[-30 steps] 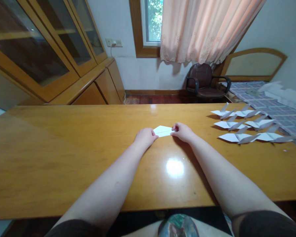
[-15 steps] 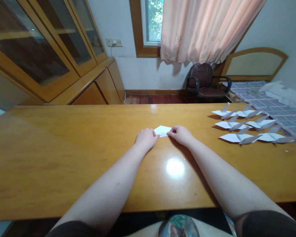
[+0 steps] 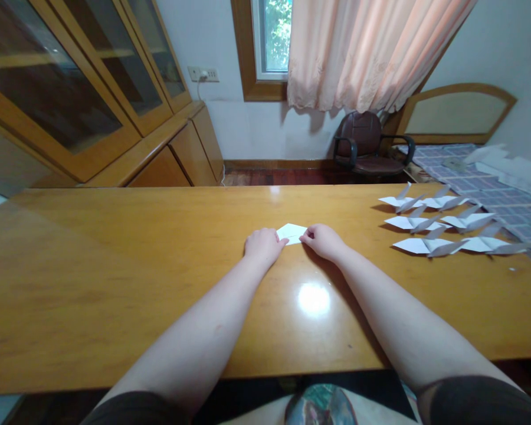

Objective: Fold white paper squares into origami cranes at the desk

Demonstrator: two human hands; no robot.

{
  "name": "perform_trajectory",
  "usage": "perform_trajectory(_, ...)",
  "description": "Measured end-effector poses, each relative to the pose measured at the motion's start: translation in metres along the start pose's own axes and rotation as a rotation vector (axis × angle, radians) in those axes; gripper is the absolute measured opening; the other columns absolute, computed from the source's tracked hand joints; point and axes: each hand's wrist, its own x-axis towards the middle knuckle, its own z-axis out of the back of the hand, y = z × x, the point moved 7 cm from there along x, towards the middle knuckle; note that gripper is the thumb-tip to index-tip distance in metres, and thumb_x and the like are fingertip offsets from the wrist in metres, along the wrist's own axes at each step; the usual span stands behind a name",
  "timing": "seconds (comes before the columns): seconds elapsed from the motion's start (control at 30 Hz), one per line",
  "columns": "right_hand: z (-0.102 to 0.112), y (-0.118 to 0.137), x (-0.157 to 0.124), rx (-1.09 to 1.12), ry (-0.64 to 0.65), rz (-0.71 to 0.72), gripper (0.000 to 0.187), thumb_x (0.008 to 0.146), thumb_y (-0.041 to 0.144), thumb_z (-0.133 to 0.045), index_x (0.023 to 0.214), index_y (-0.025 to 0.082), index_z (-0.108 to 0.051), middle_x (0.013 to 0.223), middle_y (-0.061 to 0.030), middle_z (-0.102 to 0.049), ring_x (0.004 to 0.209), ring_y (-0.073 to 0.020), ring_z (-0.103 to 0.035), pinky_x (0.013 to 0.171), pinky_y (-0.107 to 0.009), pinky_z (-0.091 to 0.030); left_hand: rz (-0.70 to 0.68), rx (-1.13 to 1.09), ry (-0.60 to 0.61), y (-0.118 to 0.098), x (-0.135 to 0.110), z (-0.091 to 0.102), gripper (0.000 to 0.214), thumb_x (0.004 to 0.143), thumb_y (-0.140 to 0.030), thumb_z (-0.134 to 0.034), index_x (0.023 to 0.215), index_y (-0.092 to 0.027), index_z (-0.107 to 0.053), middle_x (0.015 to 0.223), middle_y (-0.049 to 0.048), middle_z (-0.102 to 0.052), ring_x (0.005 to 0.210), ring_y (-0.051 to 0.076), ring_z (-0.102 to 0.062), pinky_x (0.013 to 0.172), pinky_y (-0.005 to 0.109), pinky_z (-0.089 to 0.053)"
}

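A small piece of folded white paper [image 3: 291, 232] lies on the wooden table [image 3: 115, 283], in front of me near the middle. My left hand [image 3: 264, 245] is closed on its left end, thumb along the near edge. At the paper's right end, my right hand [image 3: 323, 240] pinches the near corner between thumb and fingers. A crease line runs across the paper's face. The parts of it under my fingertips are hidden.
Several folded white paper cranes [image 3: 420, 245] stand in rows at the table's right. A tiny white scrap [image 3: 512, 269] lies near them. Beyond the table are a brown armchair [image 3: 365, 144], a bed with a checked cover [image 3: 491, 183] and a glass-fronted cabinet [image 3: 101, 118].
Both hands keep their hold on the folded paper in nearly the same place. My left thumb has shifted slightly to the right along the near edge.
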Motion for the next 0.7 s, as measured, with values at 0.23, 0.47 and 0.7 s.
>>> perform_trajectory(0.23,0.001,-0.002,0.001,0.035,0.003,0.000,0.021,0.081,0.035,-0.058,0.073,0.018,-0.068,0.073,-0.0052,-0.068,0.063,-0.0145,-0.054,0.057,-0.025,-0.033,0.006,0.010,0.016,0.000,0.001,0.000,0.040,0.082,-0.055,-0.053,0.093,-0.022,-0.070,0.098,0.0113,-0.070,0.089,0.026,-0.064,0.076,0.035,-0.047)
perform_trajectory(0.47,0.000,-0.003,0.004,0.028,-0.006,0.009,0.019,0.080,0.032,-0.060,0.070,0.017,-0.067,0.075,-0.0058,-0.066,0.065,-0.0149,-0.054,0.058,-0.025,-0.034,0.013,0.009,0.026,0.000,0.001,0.000,0.038,0.082,-0.054,-0.054,0.092,-0.022,-0.070,0.095,0.0107,-0.070,0.086,0.026,-0.064,0.074,0.035,-0.047)
perform_trajectory(0.7,0.002,-0.003,0.002,-0.011,-0.060,0.052,0.019,0.082,0.033,-0.061,0.074,0.017,-0.066,0.082,-0.0067,-0.066,0.071,-0.0156,-0.057,0.064,-0.025,-0.037,-0.265,0.025,-0.165,-0.019,-0.004,0.004,0.021,0.088,-0.034,-0.052,0.095,-0.022,-0.068,0.097,0.0064,-0.068,0.094,0.022,-0.059,0.082,0.033,-0.045)
